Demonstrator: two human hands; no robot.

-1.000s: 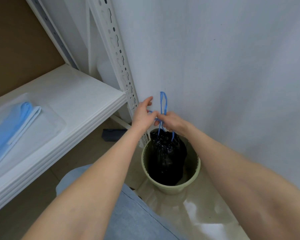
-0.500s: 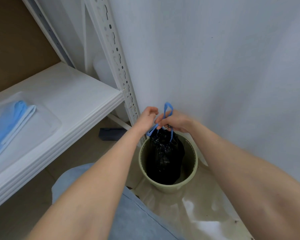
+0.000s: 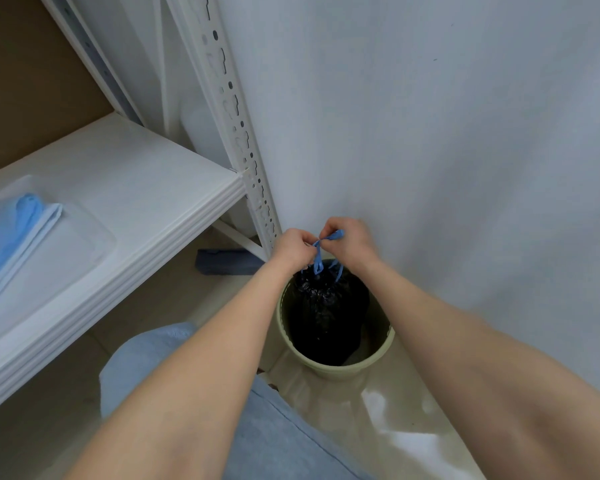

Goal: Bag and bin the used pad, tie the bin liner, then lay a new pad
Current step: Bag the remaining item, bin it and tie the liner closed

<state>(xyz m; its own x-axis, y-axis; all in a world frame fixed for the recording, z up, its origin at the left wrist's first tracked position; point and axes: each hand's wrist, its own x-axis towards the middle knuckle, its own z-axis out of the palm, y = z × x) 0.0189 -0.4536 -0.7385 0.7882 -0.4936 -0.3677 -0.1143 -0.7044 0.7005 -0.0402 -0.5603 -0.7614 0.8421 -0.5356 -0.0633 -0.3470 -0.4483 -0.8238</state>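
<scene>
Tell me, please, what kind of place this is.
Probably a storage or utility corner: a white slotted shelf rack beside a plain wall, and a green bin with a black liner on the floor.

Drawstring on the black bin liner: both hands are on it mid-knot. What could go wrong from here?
1. The left hand and right hand both pinch the thin blue drawstring close to the knot. A slip could leave it loose, and the black liner might reopen.
2. Pulling upward might lift or tip the green bin, which stands free on the glossy floor.
</scene>
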